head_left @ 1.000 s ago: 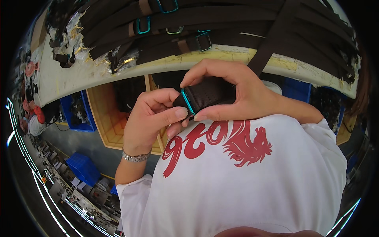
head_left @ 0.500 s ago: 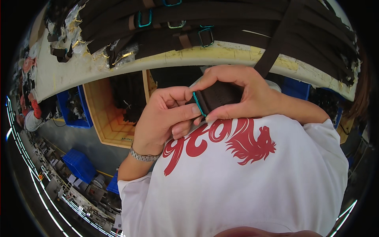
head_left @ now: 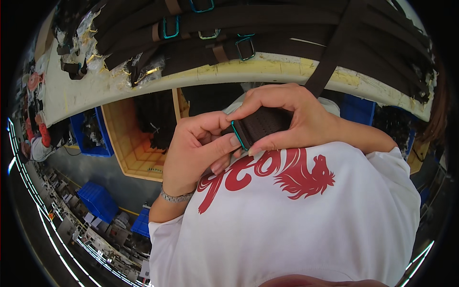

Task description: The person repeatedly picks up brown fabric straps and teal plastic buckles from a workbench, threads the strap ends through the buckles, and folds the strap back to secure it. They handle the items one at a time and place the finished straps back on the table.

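Note:
In front of my chest, both hands meet at the end of a dark brown webbing strap [head_left: 267,125] fitted with a teal metal buckle [head_left: 238,134]. My left hand [head_left: 193,146] pinches the buckle's left side, its thumb and fingers closed on the frame. Curved over the strap, my right hand [head_left: 303,112] grips it with the thumb below and the index finger reaching along the top to the buckle. The webbing loops behind the buckle, with stitch marks across it. Part of the strap is hidden behind my right hand, and a length runs up onto the bench.
A pale bench [head_left: 191,79] carries many brown straps [head_left: 296,21], some with teal buckles [head_left: 170,27]. Clear plastic wrap [head_left: 152,69] lies near its edge. Below stand a wooden box [head_left: 125,143] and blue crates [head_left: 97,201]. A person's red sleeve [head_left: 44,133] shows far left.
My left hand has shifted slightly down and left with the buckle, which is tilted a little differently. Both hands keep their grip on the buckle and strap.

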`<action>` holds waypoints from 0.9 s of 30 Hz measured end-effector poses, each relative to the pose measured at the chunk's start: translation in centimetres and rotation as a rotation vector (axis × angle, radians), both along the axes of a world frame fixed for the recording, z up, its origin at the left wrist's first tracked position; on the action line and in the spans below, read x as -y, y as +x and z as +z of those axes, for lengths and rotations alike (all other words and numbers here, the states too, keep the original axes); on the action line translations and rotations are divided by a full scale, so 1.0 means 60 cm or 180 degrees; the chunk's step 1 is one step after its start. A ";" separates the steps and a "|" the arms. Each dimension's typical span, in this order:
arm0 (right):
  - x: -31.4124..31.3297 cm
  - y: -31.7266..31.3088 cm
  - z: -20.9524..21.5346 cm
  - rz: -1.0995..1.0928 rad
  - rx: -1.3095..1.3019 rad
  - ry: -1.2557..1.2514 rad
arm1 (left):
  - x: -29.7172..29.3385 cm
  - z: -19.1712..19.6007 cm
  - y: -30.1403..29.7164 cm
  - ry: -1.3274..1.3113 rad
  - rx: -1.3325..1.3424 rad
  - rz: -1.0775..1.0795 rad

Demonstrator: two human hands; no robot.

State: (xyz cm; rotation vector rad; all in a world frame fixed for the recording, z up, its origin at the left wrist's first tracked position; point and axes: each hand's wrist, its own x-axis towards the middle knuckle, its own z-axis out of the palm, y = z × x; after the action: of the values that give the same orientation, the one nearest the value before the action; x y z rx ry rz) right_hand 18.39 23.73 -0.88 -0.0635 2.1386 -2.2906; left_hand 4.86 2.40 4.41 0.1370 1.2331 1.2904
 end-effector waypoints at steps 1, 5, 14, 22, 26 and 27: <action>-0.002 0.000 0.000 0.0011 0.0034 0.0086 | 0.005 -0.016 -0.008 0.0077 0.0068 -0.0075; 0.004 0.002 0.002 0.0023 0.0450 -0.0190 | 0.003 -0.003 -0.015 -0.0104 -0.1908 0.0012; -0.002 -0.027 0.020 0.0798 0.0880 -0.0459 | -0.033 0.005 -0.080 0.1478 -0.2792 -0.1160; -0.003 -0.033 0.003 0.0911 0.0524 -0.0263 | -0.038 -0.008 -0.072 0.1711 -0.2293 -0.0818; -0.052 -0.067 0.011 0.0919 0.0009 0.0688 | -0.002 0.008 -0.059 0.1862 -0.1588 0.0347; -0.062 -0.075 0.012 0.0937 -0.0013 0.0657 | 0.008 0.003 -0.062 0.1991 -0.1309 0.0508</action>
State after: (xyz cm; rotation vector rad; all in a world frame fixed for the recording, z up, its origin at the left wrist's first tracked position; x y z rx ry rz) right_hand 13.90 27.44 -0.15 -0.3554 2.1833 -1.9042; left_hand 1.15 1.94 4.62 0.7987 1.1506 1.8191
